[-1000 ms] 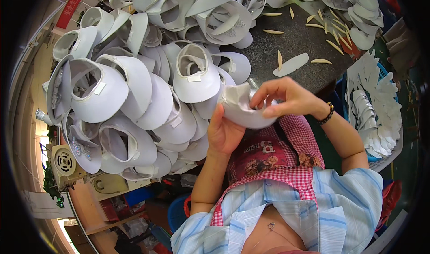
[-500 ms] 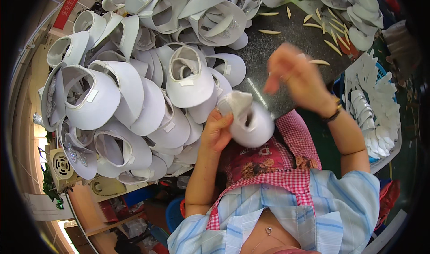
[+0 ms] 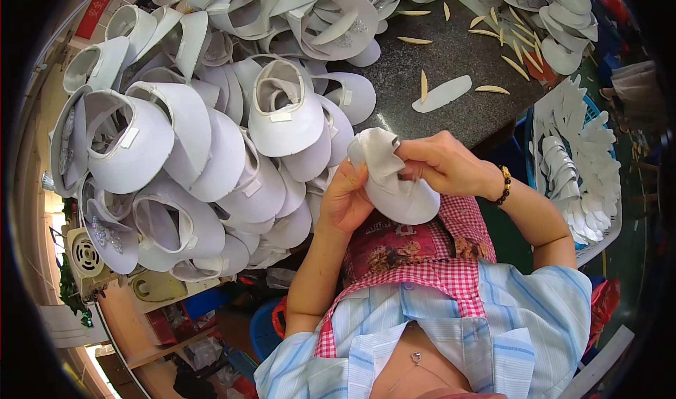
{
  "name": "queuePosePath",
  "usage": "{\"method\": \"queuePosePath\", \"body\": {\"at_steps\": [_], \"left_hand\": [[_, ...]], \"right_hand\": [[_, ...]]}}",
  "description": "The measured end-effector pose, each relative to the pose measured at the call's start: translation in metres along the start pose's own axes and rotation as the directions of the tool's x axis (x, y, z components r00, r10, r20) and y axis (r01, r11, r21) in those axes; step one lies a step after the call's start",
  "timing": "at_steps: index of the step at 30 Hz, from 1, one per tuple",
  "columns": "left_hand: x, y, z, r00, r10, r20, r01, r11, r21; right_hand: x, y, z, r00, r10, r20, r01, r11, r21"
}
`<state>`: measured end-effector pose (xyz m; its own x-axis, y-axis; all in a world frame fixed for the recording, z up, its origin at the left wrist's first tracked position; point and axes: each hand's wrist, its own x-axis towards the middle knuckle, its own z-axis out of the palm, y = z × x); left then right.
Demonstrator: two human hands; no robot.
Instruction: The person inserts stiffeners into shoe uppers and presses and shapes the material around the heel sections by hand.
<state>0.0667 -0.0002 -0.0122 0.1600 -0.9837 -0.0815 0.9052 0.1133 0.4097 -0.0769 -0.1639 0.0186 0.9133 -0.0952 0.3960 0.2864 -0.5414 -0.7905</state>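
Note:
A white sun visor (image 3: pixel 405 200) is in front of my apron, brim toward me and its band bent upward. My left hand (image 3: pixel 346 196) is closed on the visor's left side, with the thumb over the band. My right hand (image 3: pixel 443 165) has its fingers bent at the inner edge of the band, pinching there; its fingertips are partly hidden. Beyond, on the dark table (image 3: pixel 394 75), lie a flat white oval piece (image 3: pixel 443 93) and a cream crescent-shaped strip (image 3: pixel 424 86) touching or very close to it.
A heap of white visors (image 3: pixel 211 131) fills the left side, some bearing sparkly decoration. More cream crescent strips (image 3: pixel 517 54) are scattered at the far right of the table. A blue basket (image 3: pixel 529 145) of white cut pieces (image 3: pixel 574 166) stands at my right.
My right hand has come down from above the table to the visor. The white oval piece and a crescent strip now show where that hand was. My left hand still holds the visor.

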Motion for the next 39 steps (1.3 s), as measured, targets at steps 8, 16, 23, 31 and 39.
{"method": "queuePosePath", "body": {"at_steps": [8, 16, 23, 31, 39], "left_hand": [[-0.011, 0.018, 0.004, 0.995, 0.076, 0.072, -0.094, 0.95, 0.296], [-0.017, 0.011, 0.038, 0.962, 0.263, 0.07, -0.272, 0.942, 0.198], [-0.02, 0.003, 0.038, 0.961, 0.278, -0.002, -0.249, 0.863, 0.439], [-0.021, -0.009, 0.038, 0.976, 0.216, -0.017, -0.186, 0.875, 0.446], [-0.021, 0.01, 0.06, 0.957, 0.288, -0.019, -0.243, 0.84, 0.486]], "right_hand": [[0.0, -0.021, -0.018, 0.92, -0.38, 0.097, 0.375, 0.78, -0.501], [-0.016, 0.037, -0.075, 0.933, 0.325, -0.154, -0.359, 0.818, -0.449], [0.026, 0.085, -0.091, 0.974, 0.044, 0.223, 0.141, 0.651, -0.746], [0.06, 0.123, -0.106, 0.922, 0.312, 0.23, -0.038, 0.664, -0.747], [0.009, 0.081, -0.101, 0.887, 0.358, 0.293, 0.086, 0.494, -0.865]]}}
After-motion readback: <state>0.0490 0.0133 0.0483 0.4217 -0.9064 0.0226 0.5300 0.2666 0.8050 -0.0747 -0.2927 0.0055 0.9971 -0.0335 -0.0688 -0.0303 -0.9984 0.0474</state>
